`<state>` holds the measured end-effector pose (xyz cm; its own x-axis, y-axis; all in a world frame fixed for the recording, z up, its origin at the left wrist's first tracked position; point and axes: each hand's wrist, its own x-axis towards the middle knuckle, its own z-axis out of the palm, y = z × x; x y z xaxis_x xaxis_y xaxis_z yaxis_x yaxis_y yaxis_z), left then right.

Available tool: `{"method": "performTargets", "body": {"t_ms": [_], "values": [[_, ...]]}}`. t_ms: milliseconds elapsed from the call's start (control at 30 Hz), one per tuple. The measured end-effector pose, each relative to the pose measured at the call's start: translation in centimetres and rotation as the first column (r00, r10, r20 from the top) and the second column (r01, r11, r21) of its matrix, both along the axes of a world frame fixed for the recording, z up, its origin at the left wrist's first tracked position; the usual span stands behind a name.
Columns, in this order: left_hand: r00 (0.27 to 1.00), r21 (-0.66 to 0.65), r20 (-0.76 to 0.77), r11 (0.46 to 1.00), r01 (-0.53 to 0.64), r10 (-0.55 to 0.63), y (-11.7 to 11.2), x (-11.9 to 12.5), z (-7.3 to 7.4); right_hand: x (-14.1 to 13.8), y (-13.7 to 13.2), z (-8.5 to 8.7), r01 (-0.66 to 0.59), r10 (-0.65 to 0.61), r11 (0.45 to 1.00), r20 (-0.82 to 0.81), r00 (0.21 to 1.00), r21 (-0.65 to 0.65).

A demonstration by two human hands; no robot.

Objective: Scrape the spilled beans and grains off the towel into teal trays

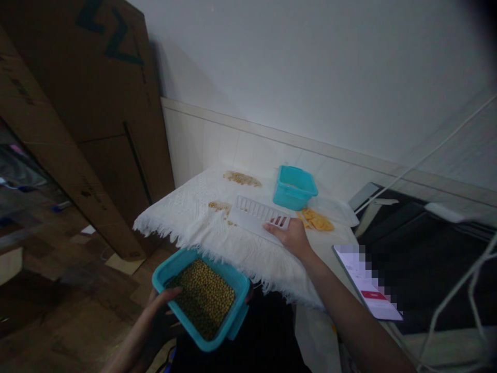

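My left hand (161,303) grips the left rim of a turquoise plastic container (237,305), its thumb over the edge. Inside lie yellow soybeans (213,290) and, towards the near left, darker green beans (190,311). The container is just below the fringed front edge of a white tablecloth (186,199). My right hand (294,237) is closed on the right end of a flat white slotted plastic piece (250,220), held low over the cloth, fingers showing through the slots. Left of this piece are a small patch of loose beans (219,206) and scattered single ones.
Another bean pile (243,178) lies further back. A second turquoise container (295,189) stands near the wall, beside a clear lid (337,210) and yellow crumpled material (317,220). A lit tablet-like screen (367,282) lies right. A tall cardboard box (97,103) stands left.
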<state>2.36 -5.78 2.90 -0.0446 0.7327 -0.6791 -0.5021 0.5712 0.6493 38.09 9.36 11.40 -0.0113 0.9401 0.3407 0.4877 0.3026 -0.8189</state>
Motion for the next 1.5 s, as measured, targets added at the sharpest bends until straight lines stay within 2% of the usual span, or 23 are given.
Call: {"method": "performTargets", "body": {"t_ms": [267, 567, 900, 1133, 1233, 1333, 1500], "values": [[0.999, -0.015, -0.034, 1.000, -0.016, 0.015, -0.1, 0.4, 0.7, -0.6, -0.1, -0.4, -0.028, 0.028, 1.000, -0.038, 0.999, 0.007], [0.998, 0.018, -0.057, 1.000, -0.003, 0.004, -0.2, 0.5, 2.1, -1.3, -0.7, -0.5, -0.088, 0.084, 0.995, -0.072, 0.994, -0.051], [0.998, 0.030, -0.061, 1.000, 0.000, 0.002, 0.3, -0.2, 1.2, -2.1, -2.6, -0.6, -0.129, 0.131, 0.987, 0.014, 0.991, -0.093], [0.996, 0.032, -0.084, 0.999, -0.027, 0.029, 0.5, -0.3, 1.4, -3.2, -5.0, -0.8, -0.222, 0.221, 0.972, -0.020, 0.975, -0.083], [0.996, 0.032, -0.079, 0.998, -0.049, 0.051, 0.6, -0.3, 1.5, -3.5, -5.2, -0.4, -0.259, 0.257, 0.962, -0.030, 0.966, -0.091], [0.996, 0.032, -0.068, 0.998, -0.054, 0.056, 0.6, -0.3, 1.5, -3.3, -3.8, 0.3, -0.216, 0.214, 0.975, -0.035, 0.976, -0.056], [0.998, 0.035, -0.050, 0.998, -0.045, 0.047, 0.6, -0.6, 1.1, -2.2, 0.0, 0.3, 0.031, -0.028, 0.993, -0.027, 0.999, 0.111]]}}
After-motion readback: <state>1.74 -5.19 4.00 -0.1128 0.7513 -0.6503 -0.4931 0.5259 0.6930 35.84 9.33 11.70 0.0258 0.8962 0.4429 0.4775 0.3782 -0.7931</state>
